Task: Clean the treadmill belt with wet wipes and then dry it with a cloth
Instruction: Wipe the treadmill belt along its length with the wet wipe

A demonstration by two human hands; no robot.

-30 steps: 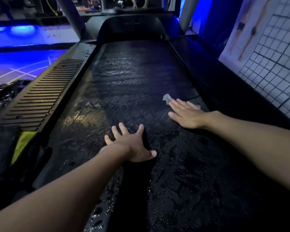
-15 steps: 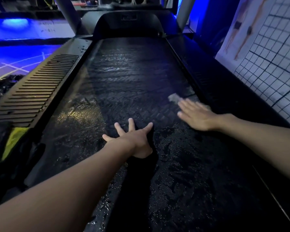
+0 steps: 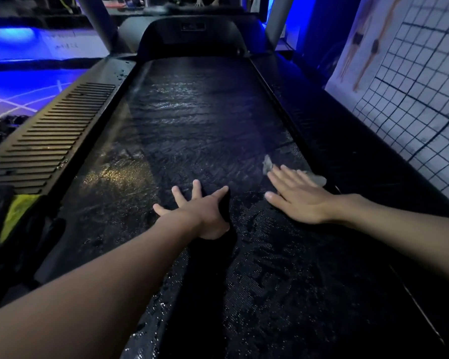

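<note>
Black and wet, the belt [image 3: 192,120] runs straight away from you toward the hood [image 3: 192,40], its long axis in line with your gaze. Your left hand [image 3: 202,211] lies flat near the middle of it, fingers straight and spread, holding nothing; it reads as a brace. Your right hand [image 3: 298,200] is flat too, fingers straight and close together, pressing the wipe [image 3: 268,164] onto the belt just beside the right rail [image 3: 347,151].

Most of the wipe is hidden under your fingers. One grey corner pokes out past the fingertips, and another scrap shows on the rail side. So the wipe sits at the belt's right edge, a little farther up than your left hand, and only the right hand has it.

Judging by the streaky sheen ahead and the blotchy wet patches near you, the wiping step is in hand and drying has not begun; no cloth is in view. The strip by the ribbed left rail [image 3: 49,141] lies across your left hand from the wipe, so a sideways stroke would have to clear that hand. Pressed only by flat fingers, the thin wipe may bunch or slip free
</note>
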